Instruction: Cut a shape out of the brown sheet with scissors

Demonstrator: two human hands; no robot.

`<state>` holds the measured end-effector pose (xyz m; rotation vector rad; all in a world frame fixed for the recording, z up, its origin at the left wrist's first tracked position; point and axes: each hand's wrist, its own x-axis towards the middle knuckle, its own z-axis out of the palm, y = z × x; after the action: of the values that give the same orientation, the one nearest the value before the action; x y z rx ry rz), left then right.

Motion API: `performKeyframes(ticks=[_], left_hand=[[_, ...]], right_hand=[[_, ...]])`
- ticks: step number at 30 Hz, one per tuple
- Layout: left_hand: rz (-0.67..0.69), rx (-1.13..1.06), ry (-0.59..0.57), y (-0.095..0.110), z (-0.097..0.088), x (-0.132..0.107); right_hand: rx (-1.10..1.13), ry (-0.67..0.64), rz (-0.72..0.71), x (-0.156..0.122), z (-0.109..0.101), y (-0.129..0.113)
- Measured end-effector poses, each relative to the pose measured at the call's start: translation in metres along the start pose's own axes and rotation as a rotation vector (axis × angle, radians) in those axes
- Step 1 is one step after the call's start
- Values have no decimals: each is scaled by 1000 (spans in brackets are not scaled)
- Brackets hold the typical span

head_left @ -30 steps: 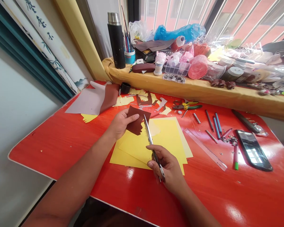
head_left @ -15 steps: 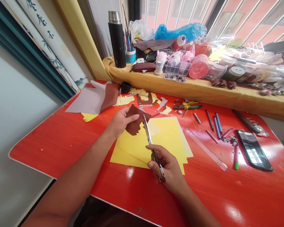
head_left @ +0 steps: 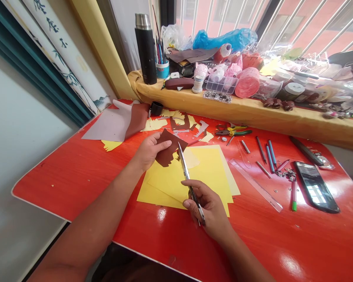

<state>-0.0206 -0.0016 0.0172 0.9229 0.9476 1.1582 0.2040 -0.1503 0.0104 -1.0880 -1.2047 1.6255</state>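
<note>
My left hand (head_left: 149, 152) pinches a piece of brown leather-like sheet (head_left: 167, 148) between thumb and fingers, held above the table. The sheet's lower edge is cut in a jagged, notched outline. In my right hand (head_left: 207, 205) is a pair of metal scissors (head_left: 186, 169), its blades pointing up and away from me. The blade tips lie at the right edge of the brown sheet; whether they bite into it I cannot tell. Beneath both hands, several yellow sheets (head_left: 206, 176) lie overlapping, with a small pale cut piece (head_left: 191, 157) on top.
Cut scraps (head_left: 181, 121) lie behind my hands, beside pliers (head_left: 233, 131). A large brown-grey sheet (head_left: 108, 123) is at the left. To the right are a clear ruler (head_left: 255, 184), pens (head_left: 270, 152), small metal rings and a phone (head_left: 316, 186). A black flask (head_left: 146, 55) stands on the crowded sill.
The brown sheet and my left fingers have shifted very slightly up and left. The scissors and my right hand stay almost where they were.
</note>
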Motion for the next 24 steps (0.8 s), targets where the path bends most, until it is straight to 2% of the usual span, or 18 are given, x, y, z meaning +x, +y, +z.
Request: performKeyframes(ticks=[8,19,24], left_hand=[[30,21,-50,3,4,-4],[7,52,13,-1,-4,1],[22,72,-2,-1,-5,2]], right_hand=[[-16,2,4,0,-1,0],[-14,13,33,0,1,-5],[-13,6,31,0,0,-5]])
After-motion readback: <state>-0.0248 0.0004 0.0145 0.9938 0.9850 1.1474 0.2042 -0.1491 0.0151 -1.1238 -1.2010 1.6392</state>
